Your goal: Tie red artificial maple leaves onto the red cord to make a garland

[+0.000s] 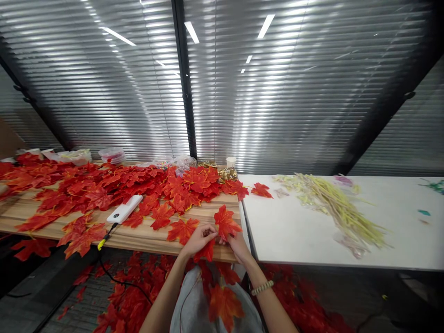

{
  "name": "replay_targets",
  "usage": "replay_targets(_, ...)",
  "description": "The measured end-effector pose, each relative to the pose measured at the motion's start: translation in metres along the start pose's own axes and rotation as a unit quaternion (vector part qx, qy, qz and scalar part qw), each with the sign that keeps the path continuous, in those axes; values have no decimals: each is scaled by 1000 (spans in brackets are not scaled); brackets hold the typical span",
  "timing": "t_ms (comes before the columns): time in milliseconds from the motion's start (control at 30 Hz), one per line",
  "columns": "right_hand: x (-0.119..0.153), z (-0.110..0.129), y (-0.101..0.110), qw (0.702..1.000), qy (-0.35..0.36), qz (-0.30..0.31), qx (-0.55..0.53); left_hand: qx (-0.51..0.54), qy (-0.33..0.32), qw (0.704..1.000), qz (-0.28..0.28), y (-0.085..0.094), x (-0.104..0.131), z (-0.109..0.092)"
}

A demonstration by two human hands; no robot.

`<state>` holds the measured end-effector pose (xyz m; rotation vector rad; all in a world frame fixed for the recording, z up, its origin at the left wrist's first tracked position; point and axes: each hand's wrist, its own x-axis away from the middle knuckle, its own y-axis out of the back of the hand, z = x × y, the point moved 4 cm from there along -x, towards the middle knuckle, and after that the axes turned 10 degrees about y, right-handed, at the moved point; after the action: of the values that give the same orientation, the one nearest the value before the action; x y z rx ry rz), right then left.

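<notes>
Close together at the front edge of the wooden table, my left hand (201, 239) and my right hand (236, 246) meet with fingertips pinched. A red artificial maple leaf (226, 223) stands up from between them, its base at my right fingers. Below my left hand hangs another red leaf (205, 251), apparently part of a maple leaf garland whose lower leaves (225, 303) drape over my lap. The stem or cord between the fingertips is too small to make out. A beaded bracelet (262, 287) circles my right wrist.
Red maple leaves (104, 185) cover much of the wooden table (152, 238), with more on the floor (138, 282). A white power bank (125, 209) with a cable lies left. Yellow strips (336, 208) lie on the white table (284, 231); a paper cup (231, 161) stands behind.
</notes>
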<state>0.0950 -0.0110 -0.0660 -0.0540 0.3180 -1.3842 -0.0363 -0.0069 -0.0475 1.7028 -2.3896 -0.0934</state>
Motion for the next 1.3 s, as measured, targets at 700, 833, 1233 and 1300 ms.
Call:
replay_targets(700,0,0,0,1000,1,2,-2,3,2,1000,5,0,-1,4)
replay_targets(833,1,1,0,1000,5,-1,1,0,1,1000,5,0,-2,5)
replay_targets(1233,0,-5,2,1000,3,1,8,-9,-7,1000,6,0,-1,3)
replay_targets(1300,0,-6,2,1000,6,2,11,-2,-4,1000,9,0,-2,5)
